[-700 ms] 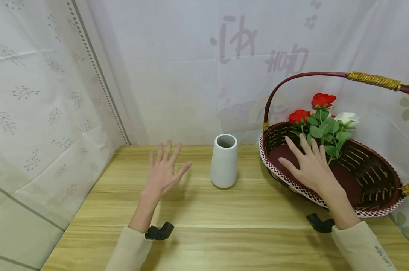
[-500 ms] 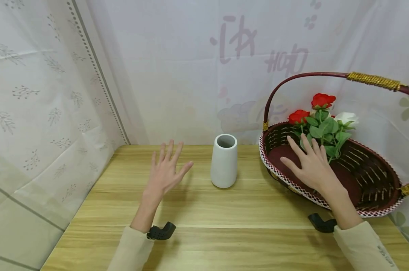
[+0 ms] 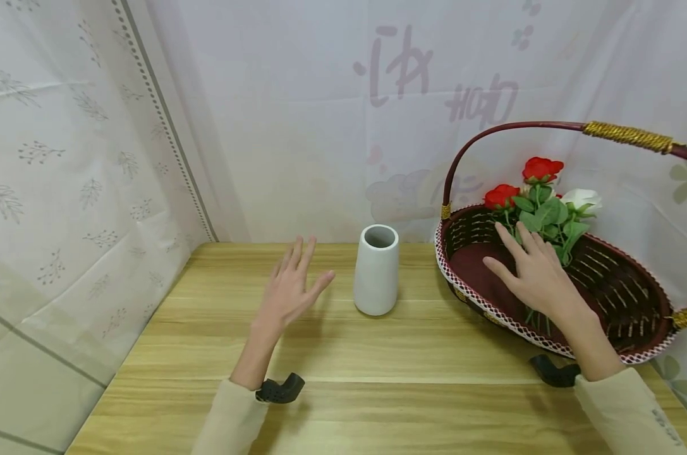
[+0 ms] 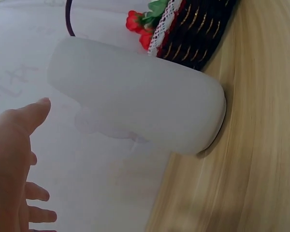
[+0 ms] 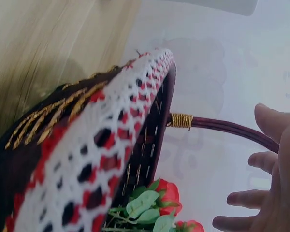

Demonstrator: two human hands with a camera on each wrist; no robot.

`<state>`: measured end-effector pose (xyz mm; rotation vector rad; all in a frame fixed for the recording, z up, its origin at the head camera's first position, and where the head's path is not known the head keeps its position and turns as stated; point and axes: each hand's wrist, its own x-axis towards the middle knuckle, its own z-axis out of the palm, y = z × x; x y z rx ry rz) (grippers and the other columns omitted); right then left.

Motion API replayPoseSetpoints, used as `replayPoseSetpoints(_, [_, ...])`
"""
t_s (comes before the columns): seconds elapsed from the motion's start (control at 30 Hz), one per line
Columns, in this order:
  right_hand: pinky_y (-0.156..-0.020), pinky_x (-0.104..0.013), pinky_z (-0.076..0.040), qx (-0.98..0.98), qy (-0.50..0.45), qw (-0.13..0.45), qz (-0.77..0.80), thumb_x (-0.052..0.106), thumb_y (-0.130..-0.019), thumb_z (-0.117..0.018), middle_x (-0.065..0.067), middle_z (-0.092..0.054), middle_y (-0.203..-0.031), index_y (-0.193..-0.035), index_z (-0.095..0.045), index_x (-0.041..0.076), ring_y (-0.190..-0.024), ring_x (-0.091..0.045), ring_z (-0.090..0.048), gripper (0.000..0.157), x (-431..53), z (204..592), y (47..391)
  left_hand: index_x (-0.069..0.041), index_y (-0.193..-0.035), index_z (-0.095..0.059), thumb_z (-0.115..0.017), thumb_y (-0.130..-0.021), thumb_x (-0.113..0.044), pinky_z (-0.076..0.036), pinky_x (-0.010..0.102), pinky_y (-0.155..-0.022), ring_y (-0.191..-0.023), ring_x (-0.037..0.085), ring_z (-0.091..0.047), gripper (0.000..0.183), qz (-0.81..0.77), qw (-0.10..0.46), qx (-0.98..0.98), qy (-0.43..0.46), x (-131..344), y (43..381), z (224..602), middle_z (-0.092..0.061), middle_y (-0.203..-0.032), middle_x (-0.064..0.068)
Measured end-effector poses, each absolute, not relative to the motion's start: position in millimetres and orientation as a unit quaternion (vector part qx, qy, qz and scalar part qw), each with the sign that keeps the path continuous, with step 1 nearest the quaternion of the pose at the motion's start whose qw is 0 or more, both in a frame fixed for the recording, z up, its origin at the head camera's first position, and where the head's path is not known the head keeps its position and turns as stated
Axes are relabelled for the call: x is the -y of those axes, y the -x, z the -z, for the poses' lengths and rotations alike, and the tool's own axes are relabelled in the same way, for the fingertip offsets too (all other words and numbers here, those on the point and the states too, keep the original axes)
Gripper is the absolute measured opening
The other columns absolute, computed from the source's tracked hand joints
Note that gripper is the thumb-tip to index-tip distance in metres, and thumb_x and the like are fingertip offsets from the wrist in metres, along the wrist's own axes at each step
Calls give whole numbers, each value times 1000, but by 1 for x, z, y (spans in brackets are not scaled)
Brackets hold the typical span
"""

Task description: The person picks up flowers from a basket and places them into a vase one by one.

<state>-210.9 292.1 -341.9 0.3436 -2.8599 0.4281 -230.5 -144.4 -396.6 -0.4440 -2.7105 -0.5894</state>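
- Left hand (image 3: 289, 287): shifted right since the earlier frame, now nearer the vase. Fingers straight, thumb out, grasping nothing; gap to the vase shows in the left wrist view. So, reach closer, no grip yet.
- White vase (image 3: 376, 278): just right of the left hand, upright on the tabletop (image 3: 343, 360), same spot as earlier.
- Basket (image 3: 622, 297): under and around the right hand; hasn't moved.
- Right hand (image 3: 539, 275): also slid a bit right, above the basket. Fingers extended, nothing held.
- Flowers (image 3: 542, 212): red and white roses in the basket, beyond the right fingertips, not picked up. Lower stems (image 3: 536, 321) now peek out below the palm, newly uncovered. Fingertips overlap the leaves from up here; depth's poor, contact can't be confirmed.
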Motion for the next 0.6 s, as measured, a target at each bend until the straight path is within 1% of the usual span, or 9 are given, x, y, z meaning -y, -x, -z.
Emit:
replayPoseSetpoints(0.13, [-100,-63,-7,975,-112,123,-149,51,-93,-42,-25,-5,-148,-148,-5,26,-130,-50,-9,71,-300,338,211,-34,-146,1,-34,-87,-66,-22,58,-100,-134,34,-19,76,240,159,943,164,138,232,400,-9,-152,8])
replayPoseSetpoints(0.27, [-93,-68,-16,976,-102,120,-152,49,-94,-41,-26,-8,-148,-148,-3,27,-126,-53,-16,70,-309,334,211,-36,-145,2,-36,-87,-65,-25,56,-100,-132,33,-25,76,267,156,936,169,132,234,403,-16,-150,8])
replayPoseSetpoints(0.33, [-91,-69,-17,976,-99,117,-157,48,-94,-40,-26,-8,-148,-148,-2,27,-125,-54,-17,69,-313,333,211,-37,-145,3,-37,-87,-65,-24,54,-102,-133,30,-24,76,283,150,932,171,129,235,404,-16,-151,4])
replayPoseSetpoints(0.43, [-90,-69,-18,973,-97,128,-164,46,-96,-39,-28,-14,-146,-148,-4,24,-124,-54,-20,67,-320,331,211,-37,-144,5,-37,-87,-65,-22,49,-104,-134,24,-21,76,310,137,924,178,123,237,408,-12,-151,-2])
replayPoseSetpoints(0.53, [-90,-68,-19,971,-93,138,-170,43,-97,-38,-30,-19,-143,-148,-6,21,-124,-53,-21,65,-327,328,210,-37,-144,5,-39,-87,-64,-21,46,-106,-135,21,-18,78,338,120,914,187,116,239,412,-11,-151,-4])
replayPoseSetpoints(0.6, [-90,-69,-19,971,-89,137,-172,42,-97,-37,-31,-20,-142,-148,-6,20,-124,-53,-20,64,-330,327,210,-38,-144,4,-41,-86,-64,-22,47,-105,-135,22,-20,78,355,112,908,191,113,240,414,-12,-151,-3])
